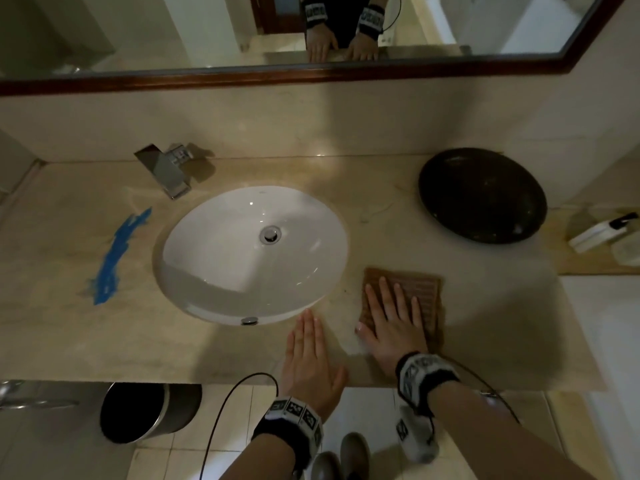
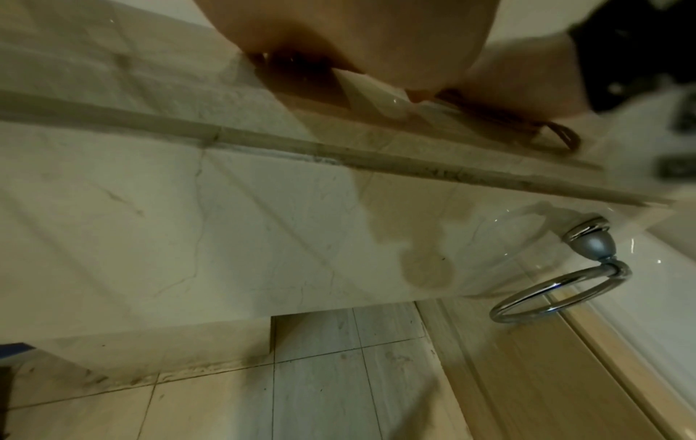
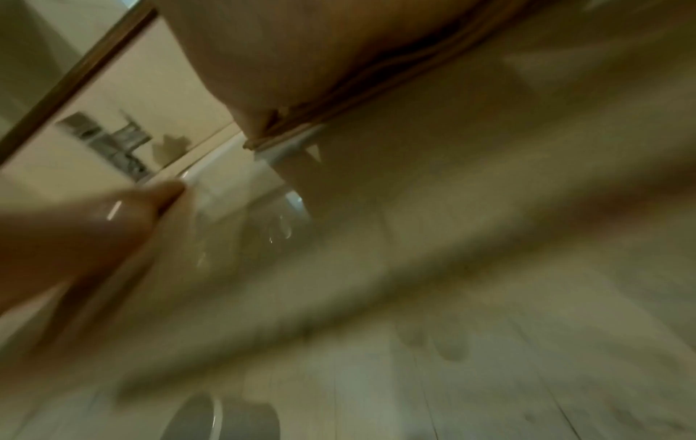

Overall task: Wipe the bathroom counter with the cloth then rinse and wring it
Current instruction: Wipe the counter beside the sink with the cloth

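Note:
A brown ribbed cloth point(image 1: 426, 289) lies flat on the beige marble counter point(image 1: 207, 344), to the right of the white oval sink point(image 1: 221, 237). My right hand point(image 1: 391, 315) presses on the cloth with straight, spread fingers. The cloth's folded edge point(image 3: 376, 86) shows under the palm in the blurred right wrist view. My left hand point(image 1: 306, 341) rests flat on the bare counter by the sink's front rim, holding nothing. A blue smear point(image 1: 116, 252) streaks the counter left of the sink. The chrome faucet point(image 1: 166, 171) stands at the sink's back left, with no water running.
A black bowl point(image 1: 481, 195) sits at the back right, and a pump bottle point(image 1: 602, 230) lies at the far right edge. A dark bin point(image 1: 149, 412) stands on the floor below the counter. A chrome towel ring point(image 2: 557, 294) hangs on the side wall.

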The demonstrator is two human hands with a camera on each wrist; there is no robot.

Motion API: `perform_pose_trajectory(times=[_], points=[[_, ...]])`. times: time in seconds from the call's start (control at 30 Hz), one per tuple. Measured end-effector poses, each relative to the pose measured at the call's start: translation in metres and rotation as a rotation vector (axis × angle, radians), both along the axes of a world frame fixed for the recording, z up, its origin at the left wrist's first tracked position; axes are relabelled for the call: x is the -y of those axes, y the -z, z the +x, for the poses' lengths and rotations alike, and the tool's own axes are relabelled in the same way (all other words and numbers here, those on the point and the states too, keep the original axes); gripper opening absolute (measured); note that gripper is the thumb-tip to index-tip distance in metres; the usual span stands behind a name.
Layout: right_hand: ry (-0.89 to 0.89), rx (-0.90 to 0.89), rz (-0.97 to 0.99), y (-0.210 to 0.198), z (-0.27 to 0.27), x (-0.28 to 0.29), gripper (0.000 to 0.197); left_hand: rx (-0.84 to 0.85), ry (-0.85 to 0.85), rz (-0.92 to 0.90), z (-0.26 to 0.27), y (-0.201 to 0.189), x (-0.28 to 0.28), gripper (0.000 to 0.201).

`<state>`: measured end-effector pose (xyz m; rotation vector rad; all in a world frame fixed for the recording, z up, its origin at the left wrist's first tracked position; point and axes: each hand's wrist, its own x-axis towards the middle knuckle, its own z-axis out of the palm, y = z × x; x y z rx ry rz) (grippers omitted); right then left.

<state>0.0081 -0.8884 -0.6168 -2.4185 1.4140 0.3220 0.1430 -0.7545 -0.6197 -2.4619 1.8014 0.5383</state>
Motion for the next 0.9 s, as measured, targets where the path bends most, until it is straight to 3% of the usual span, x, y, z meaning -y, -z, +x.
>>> perform_pose_trajectory(times=[0.13, 0.37, 0.57, 0.63, 0.73, 0.83, 0.9], points=[[0.064, -0.026, 0.036, 0.004, 0.021, 0.036, 0.070, 0.031, 0.016, -0.025, 0.001, 0.006, -0.002, 0.094], [0.000, 0.007, 0.044, 0.003, -0.011, -0.022, 0.073, -0.001, 0.018, 0.108, 0.002, -0.004, 0.000, 0.094], [0.019, 0.105, 0.122, -0.006, -0.015, -0.018, 0.060, 0.050, 0.030, 0.155, 0.007, -0.020, 0.008, 0.084], [0.071, 0.207, 0.217, -0.014, -0.017, -0.014, 0.054, 0.052, 0.025, 0.155, 0.011, -0.030, 0.013, 0.075], [0.248, 0.512, 0.384, -0.030, -0.020, -0.007, 0.057, 0.019, 0.001, 0.123, 0.019, -0.046, 0.028, 0.059], [0.506, 0.936, 0.557, -0.054, -0.020, -0.002, 0.029, -0.045, 0.005, 0.020, 0.027, -0.058, 0.051, 0.049], [0.786, 1.061, 0.691, -0.065, -0.023, 0.007, 0.024, -0.154, 0.034, -0.042, 0.030, -0.064, 0.069, 0.051]])
